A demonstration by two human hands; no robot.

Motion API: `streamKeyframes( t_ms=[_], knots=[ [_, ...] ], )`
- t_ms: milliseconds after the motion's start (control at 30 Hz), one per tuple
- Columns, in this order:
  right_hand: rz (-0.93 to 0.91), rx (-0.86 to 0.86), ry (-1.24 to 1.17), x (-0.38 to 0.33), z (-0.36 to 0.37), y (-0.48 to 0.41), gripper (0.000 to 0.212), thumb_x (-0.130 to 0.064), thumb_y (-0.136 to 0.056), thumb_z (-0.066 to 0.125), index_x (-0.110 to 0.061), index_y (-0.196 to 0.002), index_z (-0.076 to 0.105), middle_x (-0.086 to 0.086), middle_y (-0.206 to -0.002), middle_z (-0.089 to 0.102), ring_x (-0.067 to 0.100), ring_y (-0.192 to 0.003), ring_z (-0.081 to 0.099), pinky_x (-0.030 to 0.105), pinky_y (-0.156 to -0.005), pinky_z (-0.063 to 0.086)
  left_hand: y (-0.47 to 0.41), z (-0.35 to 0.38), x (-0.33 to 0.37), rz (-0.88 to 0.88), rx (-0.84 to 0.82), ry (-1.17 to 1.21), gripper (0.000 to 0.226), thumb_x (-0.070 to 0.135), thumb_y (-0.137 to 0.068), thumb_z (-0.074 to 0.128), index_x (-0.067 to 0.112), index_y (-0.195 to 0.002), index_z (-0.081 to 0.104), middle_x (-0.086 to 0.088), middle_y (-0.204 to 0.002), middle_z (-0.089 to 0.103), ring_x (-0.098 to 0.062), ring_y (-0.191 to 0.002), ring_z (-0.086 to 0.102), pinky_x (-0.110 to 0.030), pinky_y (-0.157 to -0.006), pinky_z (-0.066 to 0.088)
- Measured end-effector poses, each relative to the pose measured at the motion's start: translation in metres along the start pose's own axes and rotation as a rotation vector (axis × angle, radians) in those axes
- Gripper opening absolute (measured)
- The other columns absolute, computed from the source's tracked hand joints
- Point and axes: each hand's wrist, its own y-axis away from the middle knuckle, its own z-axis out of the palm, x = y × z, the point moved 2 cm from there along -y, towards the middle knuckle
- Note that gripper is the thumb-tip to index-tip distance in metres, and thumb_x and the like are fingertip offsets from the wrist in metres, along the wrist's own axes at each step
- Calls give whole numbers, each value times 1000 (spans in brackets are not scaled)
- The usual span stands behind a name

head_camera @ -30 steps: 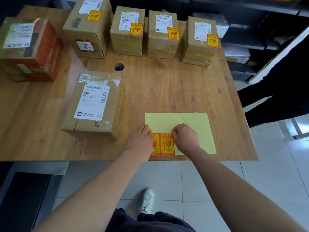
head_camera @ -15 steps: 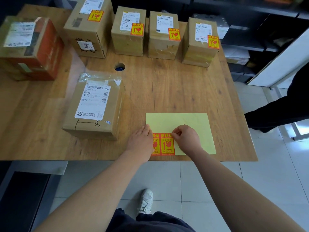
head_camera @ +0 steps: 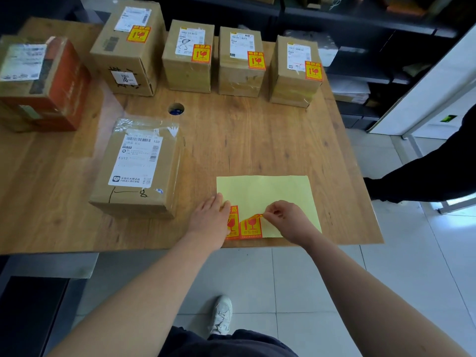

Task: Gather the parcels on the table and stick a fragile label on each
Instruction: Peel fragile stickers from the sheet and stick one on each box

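Now: right hand [head_camera: 286,220] pinches the upper corner of a fragile label [head_camera: 251,226] between thumb and forefinger. That corner is lifted and curled off the yellow backing sheet [head_camera: 265,191]; the lower part of the label lies flat on it. Left hand [head_camera: 210,222] lies flat, fingers straight and together, pressing down the sheet's left edge and partly covering a second label [head_camera: 233,220] just beside the first. The sheet lies at the near edge of the table [head_camera: 257,137], right of centre.

Step in hand, by my reading: peeling one label free. The next move calls for a steady pull while the left hand pins the sheet. The sticky face must stay off the fingers and not fold on itself. Then carry it to an unlabelled parcel; the near parcel [head_camera: 136,168], just left of the left hand, is closest.

Counts:
- Labels on the sheet: 2.
- Parcels on the table: 6.
- Labelled: 4, the back-row parcels [head_camera: 189,57], side by side along the far edge, each with an orange-red label on top.
- Unlabelled, as far as visible: 2, the near parcel and the red parcel [head_camera: 38,83] at far left.

Two labels, two bare parcels: the numbers match.
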Motion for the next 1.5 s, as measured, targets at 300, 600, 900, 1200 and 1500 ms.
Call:
streamKeyframes(
  t_ms=[300,600,900,1200,1500],
  knots=[
    [-80,95,-152,-18,-43,23,8,-19,-90,62,-17,-82,64,-14,-80,62,-8,-68,55,9,-59,39,3,-1,2,-18,-24,-28,69,38,-98,43,17,-152,5,-11,-159,-3,-27,-146,2,-40,-117,7],
    [-160,93,-59,-45,-73,27,9,-24,-92,60,-18,-88,66,-10,-85,65,3,-81,58,19,-69,45,26,-31,10,-2,251,394,49,36,-99,39,19,-145,34,0,-147,39,-19,-128,44,-34,-102,42],
    [-245,82,-49,-101,-53,18,11,-26,-91,61,-18,-85,66,-11,-76,63,-4,-66,54,8,-59,40,53,-74,-17,-22,415,749,15,31,-93,55,19,-94,65,9,-83,66,-4,-75,60,-24,-67,49],
    [-110,96,-239,-158,-1,11,15,-26,-90,63,-13,-90,68,-5,-73,63,2,-59,51,12,-51,40,69,-91,-84,-117,421,868,20,28,-94,54,15,-81,62,2,-77,65,-13,-69,57,-25,-61,43],
    [55,115,-253,-200,55,3,24,-28,-91,61,-7,-83,71,2,-70,64,11,-63,54,28,-60,47,72,-89,-146,-208,345,841,27,30,-93,56,11,-77,66,6,-82,66,-14,-78,58,-25,-61,43]
  ],
)
